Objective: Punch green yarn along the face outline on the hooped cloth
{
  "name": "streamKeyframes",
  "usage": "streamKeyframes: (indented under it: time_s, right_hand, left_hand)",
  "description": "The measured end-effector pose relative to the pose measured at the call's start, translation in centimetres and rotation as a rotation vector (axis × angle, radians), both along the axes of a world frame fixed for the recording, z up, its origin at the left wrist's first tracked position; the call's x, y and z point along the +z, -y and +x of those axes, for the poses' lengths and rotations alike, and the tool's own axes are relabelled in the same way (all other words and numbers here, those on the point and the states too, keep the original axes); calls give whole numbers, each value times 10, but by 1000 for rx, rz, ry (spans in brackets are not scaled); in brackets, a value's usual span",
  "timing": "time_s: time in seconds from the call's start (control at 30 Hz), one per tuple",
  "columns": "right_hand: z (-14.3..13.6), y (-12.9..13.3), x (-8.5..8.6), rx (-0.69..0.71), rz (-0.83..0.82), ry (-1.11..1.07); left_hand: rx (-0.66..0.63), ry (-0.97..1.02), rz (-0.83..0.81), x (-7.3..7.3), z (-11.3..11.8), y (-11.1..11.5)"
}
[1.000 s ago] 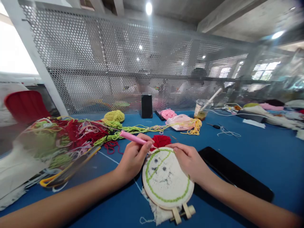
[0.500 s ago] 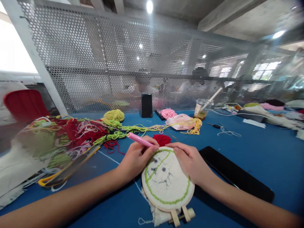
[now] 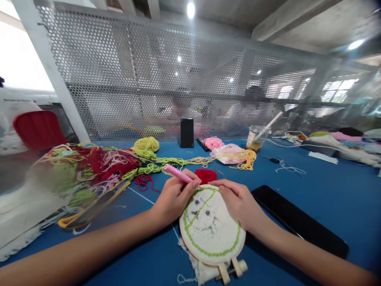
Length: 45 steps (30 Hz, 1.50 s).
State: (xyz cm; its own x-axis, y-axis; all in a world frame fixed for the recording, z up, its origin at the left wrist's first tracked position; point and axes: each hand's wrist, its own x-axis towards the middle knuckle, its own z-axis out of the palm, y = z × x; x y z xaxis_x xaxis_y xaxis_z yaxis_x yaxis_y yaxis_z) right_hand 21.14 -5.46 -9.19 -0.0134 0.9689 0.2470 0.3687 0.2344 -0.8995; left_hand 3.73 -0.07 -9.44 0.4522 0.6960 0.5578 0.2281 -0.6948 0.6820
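My left hand (image 3: pixel 175 195) is closed on a pink pen-like tool (image 3: pixel 177 173), its lower end at the top edge of a round embroidery hoop (image 3: pixel 216 238). White cloth with a green yarn outline and dark marks fills the hoop. My right hand (image 3: pixel 238 200) grips the hoop's upper right rim, fingers over the top edge. The hoop's wooden clamp and screw (image 3: pixel 235 270) point toward me. Just behind the hoop lies a bundle of red yarn (image 3: pixel 206 176). The tool's tip is too small to make out.
Tangled yarn (image 3: pixel 101 163) covers the blue table's left side, beside scissors-like orange handles (image 3: pixel 67 222). A black phone (image 3: pixel 300 218) lies right of the hoop. Farther back are an upright phone (image 3: pixel 187 133), a plastic cup (image 3: pixel 254 139), yarn balls and a perforated metal screen (image 3: pixel 149 79).
The whole view has shifted slightly, so things appear a little farther right. Both hands keep their holds on the pink tool and the hoop.
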Motion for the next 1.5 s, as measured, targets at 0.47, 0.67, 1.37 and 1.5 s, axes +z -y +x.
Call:
streamKeyframes:
  time_s: [0.47,0.67,1.37,1.5]
  right_hand:
    - [0,-2,1,-14,-39,6]
    - [0,-2,0,-5,-56,-5]
    - [-1,1,-1,18,21,46]
    - [-1,2,0,19,26,75]
  left_hand:
    - [3,66,53,-1,-2,0]
    - [-31,64,49,-1,-2,0]
    - [-36,49,22,0,-1,1]
    - [-20,59,18,-2,-3,1]
